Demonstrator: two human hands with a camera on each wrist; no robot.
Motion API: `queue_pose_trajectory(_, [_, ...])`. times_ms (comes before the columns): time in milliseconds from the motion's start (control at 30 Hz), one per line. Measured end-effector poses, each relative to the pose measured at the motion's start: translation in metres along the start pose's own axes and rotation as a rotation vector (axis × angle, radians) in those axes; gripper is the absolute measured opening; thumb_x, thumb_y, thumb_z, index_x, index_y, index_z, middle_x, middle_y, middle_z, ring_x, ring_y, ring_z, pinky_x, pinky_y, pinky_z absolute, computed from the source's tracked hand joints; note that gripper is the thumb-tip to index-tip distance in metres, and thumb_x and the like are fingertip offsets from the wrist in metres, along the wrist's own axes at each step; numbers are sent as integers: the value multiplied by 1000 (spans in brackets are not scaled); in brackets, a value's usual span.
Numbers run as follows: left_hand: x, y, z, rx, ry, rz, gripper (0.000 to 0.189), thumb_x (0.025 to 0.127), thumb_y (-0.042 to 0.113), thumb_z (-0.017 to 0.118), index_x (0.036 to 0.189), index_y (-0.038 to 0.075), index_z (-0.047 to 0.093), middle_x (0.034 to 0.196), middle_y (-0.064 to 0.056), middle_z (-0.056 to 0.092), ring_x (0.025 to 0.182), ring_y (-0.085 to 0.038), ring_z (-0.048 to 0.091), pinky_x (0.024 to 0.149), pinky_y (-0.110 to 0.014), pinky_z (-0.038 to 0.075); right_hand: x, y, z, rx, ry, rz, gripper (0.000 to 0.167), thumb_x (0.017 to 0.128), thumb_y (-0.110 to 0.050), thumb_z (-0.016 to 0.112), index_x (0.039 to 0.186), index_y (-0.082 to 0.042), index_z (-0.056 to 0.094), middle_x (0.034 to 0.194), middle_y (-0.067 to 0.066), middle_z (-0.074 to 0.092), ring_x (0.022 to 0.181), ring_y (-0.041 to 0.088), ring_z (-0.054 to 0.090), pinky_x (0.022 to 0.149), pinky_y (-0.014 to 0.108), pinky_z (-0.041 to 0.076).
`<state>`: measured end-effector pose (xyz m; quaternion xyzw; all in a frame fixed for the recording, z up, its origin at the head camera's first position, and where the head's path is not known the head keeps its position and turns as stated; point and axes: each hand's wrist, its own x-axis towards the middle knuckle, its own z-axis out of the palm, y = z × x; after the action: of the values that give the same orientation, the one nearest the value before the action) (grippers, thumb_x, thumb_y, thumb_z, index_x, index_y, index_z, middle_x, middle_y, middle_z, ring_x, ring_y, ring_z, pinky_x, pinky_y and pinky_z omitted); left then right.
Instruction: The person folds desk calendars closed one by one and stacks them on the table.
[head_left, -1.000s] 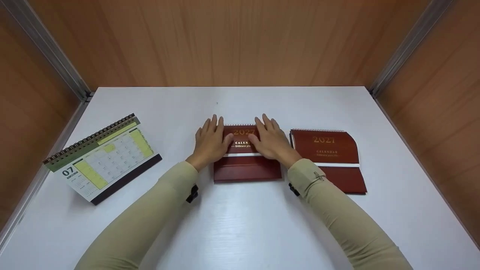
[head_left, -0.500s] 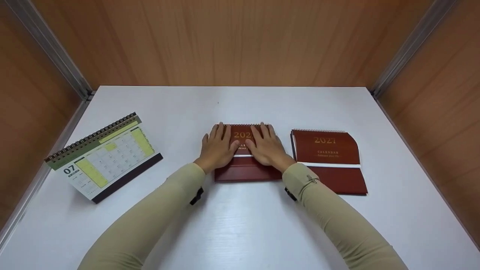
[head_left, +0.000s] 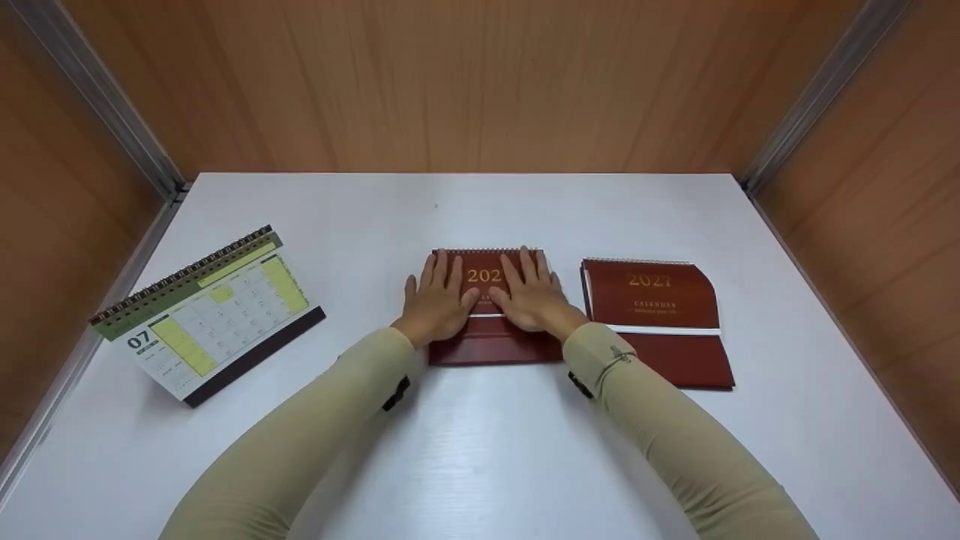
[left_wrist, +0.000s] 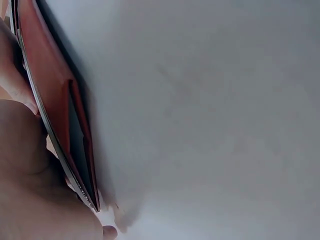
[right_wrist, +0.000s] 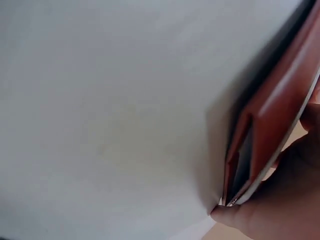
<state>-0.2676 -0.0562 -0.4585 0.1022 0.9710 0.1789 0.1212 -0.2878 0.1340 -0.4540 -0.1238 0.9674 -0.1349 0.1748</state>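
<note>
A dark red 2027 desk calendar [head_left: 495, 349] lies low at the middle of the white table, its spiral edge at the back. My left hand [head_left: 437, 304] rests on the left part of its cover, fingers straight and pointing away. On the right part lies my right hand [head_left: 534, 300], also with straight fingers. The thumbs face each other across the partly covered gold print. In the left wrist view, the calendar [left_wrist: 45, 70] shows a narrow gap in its folded stand. The right wrist view shows the calendar's other end [right_wrist: 280, 110], with a fingertip beside its spiral corner.
To the right lies a second dark red 2027 calendar [head_left: 652, 296], its lower part overlapped by the right sleeve [head_left: 660, 420]. At the left, a green and white calendar [head_left: 217, 315] showing 07 stands at an angle. Wooden panels [head_left: 480, 82] enclose the table.
Both hands have drawn nearer to me and closer together on the middle calendar. Its cover print and white strip sit slightly nearer to me. The other calendars have stayed put.
</note>
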Motion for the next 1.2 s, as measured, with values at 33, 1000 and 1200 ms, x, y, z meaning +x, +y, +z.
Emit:
queue_pose_trajectory(33, [0, 0, 1, 6, -2, -1, 74, 115, 50, 26, 171, 7, 2, 177, -18, -9, 164, -35, -10, 131, -62, 2, 0, 0, 0, 3, -4, 0, 73, 114, -53, 26, 172, -17, -2, 176, 15, -18, 161, 40, -21, 131, 59, 0])
queue_pose_trajectory(1000, [-3, -19, -21, 29, 1, 95, 69, 113, 41, 48, 169, 8, 25, 176, -19, 15, 163, -37, 15, 129, -60, 21, 2, 16, -27, -59, -19, -106, 62, 115, -37, 45, 170, -19, 24, 178, 16, 9, 163, 39, 8, 130, 55, 21])
queue_pose_trajectory(1200, [-1, -26, -23, -14, 87, 89, 61, 110, 33, 59, 162, 5, 44, 165, -23, 38, 149, -41, 40, 123, -56, 35, 1, 20, -34, -27, 48, -125, 61, 110, -31, 60, 165, -13, 40, 172, 21, 26, 158, 43, 26, 126, 56, 31])
